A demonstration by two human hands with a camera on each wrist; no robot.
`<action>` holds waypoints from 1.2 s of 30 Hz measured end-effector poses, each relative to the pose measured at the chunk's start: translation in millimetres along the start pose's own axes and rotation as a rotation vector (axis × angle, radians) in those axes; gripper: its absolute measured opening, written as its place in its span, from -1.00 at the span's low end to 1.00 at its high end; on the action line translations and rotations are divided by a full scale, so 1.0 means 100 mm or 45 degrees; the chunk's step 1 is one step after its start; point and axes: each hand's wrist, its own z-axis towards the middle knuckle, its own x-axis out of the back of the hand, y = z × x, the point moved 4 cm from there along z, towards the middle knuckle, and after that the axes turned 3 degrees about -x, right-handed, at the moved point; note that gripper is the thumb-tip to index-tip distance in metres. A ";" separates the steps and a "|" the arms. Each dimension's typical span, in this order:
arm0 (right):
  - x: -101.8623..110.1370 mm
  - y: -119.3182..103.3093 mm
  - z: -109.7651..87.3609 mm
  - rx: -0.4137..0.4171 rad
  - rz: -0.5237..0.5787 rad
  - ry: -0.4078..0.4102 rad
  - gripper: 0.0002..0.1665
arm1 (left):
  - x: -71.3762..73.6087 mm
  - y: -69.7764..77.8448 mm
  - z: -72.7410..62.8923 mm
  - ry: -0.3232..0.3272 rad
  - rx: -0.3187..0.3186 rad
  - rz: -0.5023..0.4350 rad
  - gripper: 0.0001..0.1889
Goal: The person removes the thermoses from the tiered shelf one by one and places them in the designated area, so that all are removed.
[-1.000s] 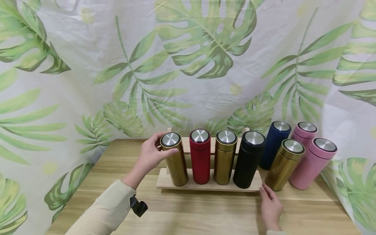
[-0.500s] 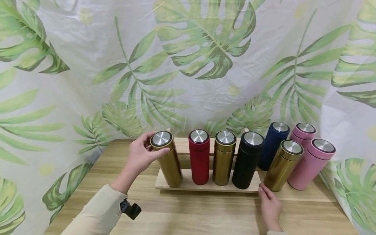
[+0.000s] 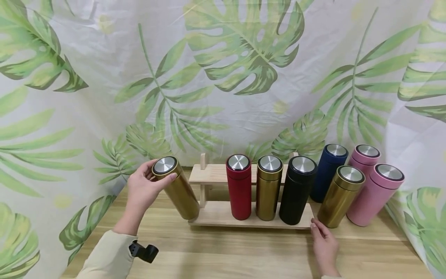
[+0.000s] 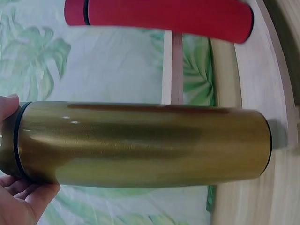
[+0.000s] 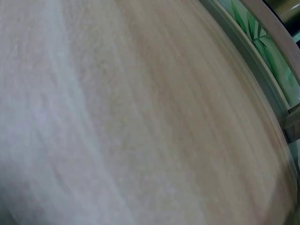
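My left hand [image 3: 143, 190] grips a gold thermos bottle [image 3: 182, 197] around its top, below the silver lid disc. The bottle leans, its top to the left and its base by the left end of the wooden rack's lower shelf [image 3: 216, 211]. In the left wrist view, fingers and thumb lie on either side of the gold bottle [image 4: 140, 145]; whether its base touches the rack is unclear. At the shelf's front right corner, my right hand [image 3: 325, 246] pinches the rack's edge. Red [image 3: 239, 193], gold [image 3: 266, 195] and black [image 3: 296, 197] bottles stand upright on the shelf.
Right of the rack stand a blue bottle [image 3: 325, 178], another gold bottle [image 3: 338, 203] and two pink bottles [image 3: 373, 197]. The rack's upper shelf [image 3: 212, 174] rises behind. A leaf-patterned cloth [image 3: 244, 116] hangs behind the wooden table [image 3: 223, 252].
My left hand has moved the gold bottle leftward, from standing on the shelf to leaning at its left end. The right hand stays at the rack's corner.
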 end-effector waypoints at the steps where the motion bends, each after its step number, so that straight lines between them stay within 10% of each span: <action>1: 0.00 0.00 0.00 0.000 -0.006 0.005 -0.62 | 0.02 -0.03 0.01 0.017 0.015 0.008 -0.32; 9: 0.00 0.04 -0.03 -0.008 -0.070 0.007 -0.61 | 0.12 -0.30 0.10 0.184 0.104 -0.033 -0.30; 21: 0.02 0.07 -0.03 -0.004 -0.077 -0.044 -0.62 | -0.12 -0.71 0.28 0.350 0.045 -0.193 -0.26; 36: 0.00 -0.02 0.05 0.001 -0.131 -0.044 -0.59 | -0.34 -0.82 0.56 0.427 0.139 -0.150 -0.23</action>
